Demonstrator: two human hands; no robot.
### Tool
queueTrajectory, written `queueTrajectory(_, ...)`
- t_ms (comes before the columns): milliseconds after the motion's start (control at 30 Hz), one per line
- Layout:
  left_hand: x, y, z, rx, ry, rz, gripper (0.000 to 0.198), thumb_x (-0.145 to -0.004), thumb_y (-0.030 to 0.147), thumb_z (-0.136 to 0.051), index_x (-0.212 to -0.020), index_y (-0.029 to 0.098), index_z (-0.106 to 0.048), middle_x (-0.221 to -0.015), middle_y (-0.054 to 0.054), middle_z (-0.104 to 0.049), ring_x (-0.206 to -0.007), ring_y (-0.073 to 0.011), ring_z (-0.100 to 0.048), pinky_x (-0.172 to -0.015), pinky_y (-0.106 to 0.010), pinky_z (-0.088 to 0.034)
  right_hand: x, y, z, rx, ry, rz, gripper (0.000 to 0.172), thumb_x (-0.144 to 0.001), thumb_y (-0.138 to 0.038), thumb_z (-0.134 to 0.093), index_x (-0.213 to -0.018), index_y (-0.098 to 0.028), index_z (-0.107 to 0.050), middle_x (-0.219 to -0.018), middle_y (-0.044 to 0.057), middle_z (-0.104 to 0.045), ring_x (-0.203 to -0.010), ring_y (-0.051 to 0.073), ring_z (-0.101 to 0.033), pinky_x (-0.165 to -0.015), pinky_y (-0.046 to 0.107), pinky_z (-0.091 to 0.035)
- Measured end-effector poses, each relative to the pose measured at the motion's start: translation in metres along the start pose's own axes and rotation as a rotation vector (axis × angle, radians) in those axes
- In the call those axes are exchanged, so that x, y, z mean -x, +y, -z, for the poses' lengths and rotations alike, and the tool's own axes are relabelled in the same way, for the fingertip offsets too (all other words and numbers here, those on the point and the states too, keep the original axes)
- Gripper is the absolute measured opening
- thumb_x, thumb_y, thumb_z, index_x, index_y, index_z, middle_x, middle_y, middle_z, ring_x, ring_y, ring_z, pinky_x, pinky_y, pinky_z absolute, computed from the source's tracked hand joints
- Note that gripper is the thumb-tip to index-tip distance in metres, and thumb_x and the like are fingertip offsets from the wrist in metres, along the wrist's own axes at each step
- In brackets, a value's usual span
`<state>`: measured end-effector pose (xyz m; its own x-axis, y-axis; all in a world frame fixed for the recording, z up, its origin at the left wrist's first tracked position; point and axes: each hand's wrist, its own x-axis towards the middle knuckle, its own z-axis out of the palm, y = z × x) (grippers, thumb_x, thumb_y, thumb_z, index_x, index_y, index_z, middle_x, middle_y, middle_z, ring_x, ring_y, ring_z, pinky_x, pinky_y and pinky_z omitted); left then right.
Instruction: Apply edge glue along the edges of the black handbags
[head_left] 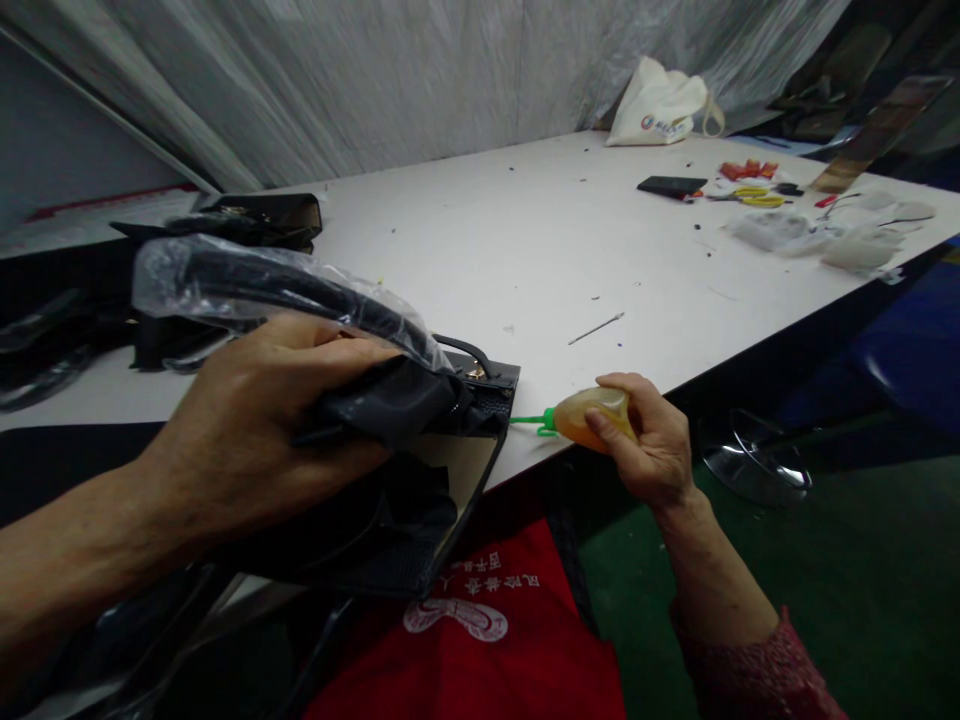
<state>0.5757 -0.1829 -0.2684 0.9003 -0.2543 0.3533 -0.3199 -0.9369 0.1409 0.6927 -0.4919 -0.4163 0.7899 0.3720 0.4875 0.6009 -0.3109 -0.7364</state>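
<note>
My left hand [277,410] is closed around black material of a black handbag [420,560], near its handle [300,285], which is wrapped in clear plastic. The bag is tilted over the table's front edge, with a pale inner side showing. A gold-coloured metal fitting [475,371] sits by a thin black strap near the bag's corner. My right hand [649,440] grips a squeeze bottle [592,418] of amber liquid with a green nozzle. The nozzle's tip is at the bag's right edge; whether it touches cannot be told.
Several black bags [262,220] lie at the left. On the white table [480,240] lies a thin metal rod [596,328]. Farther right are yellow-handled scissors [757,197], a black flat object [671,187] and plastic bags [780,228]. A white cloth bag [656,105] stands at the back.
</note>
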Motion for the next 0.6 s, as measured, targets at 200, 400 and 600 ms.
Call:
queueTrajectory(200, 0.0, -0.001, 0.001, 0.013, -0.011, -0.006, 0.013, -0.08, 0.034, -0.064, -0.092, 0.03, -0.067, -0.073, 0.006, -0.066, -0.062, -0.0142, -0.057, -0.055, -0.028, -0.04, -0.001, -0.007, -0.003, -0.032, -0.041, -0.018, 0.029, -0.091, -0.04, -0.07, -0.116, -0.026, -0.064, -0.097, 0.002, -0.068, -0.072, 0.017, -0.062, -0.067, 0.032, -0.053)
queueTrajectory(400, -0.001, 0.002, 0.0, -0.01, 0.015, 0.008, 0.017, -0.083, 0.038, -0.063, -0.098, 0.031, -0.069, -0.086, 0.003, -0.069, -0.072, -0.0157, -0.062, -0.058, -0.029, -0.042, 0.001, -0.006, -0.002, 0.055, 0.042, -0.03, 0.032, -0.089, -0.042, -0.071, -0.116, -0.026, -0.066, -0.102, 0.004, -0.069, -0.078, 0.02, -0.064, -0.073, 0.037, -0.054)
queueTrajectory(600, -0.003, 0.002, 0.002, 0.009, 0.0, -0.009, 0.012, -0.083, 0.036, -0.062, -0.091, 0.029, -0.068, -0.072, 0.005, -0.066, -0.06, -0.0133, -0.058, -0.053, -0.028, -0.041, 0.002, -0.016, -0.002, -0.073, -0.02, -0.069, 0.028, -0.091, -0.042, -0.068, -0.114, -0.027, -0.066, -0.085, -0.001, -0.066, -0.063, 0.015, -0.057, -0.059, 0.03, -0.049)
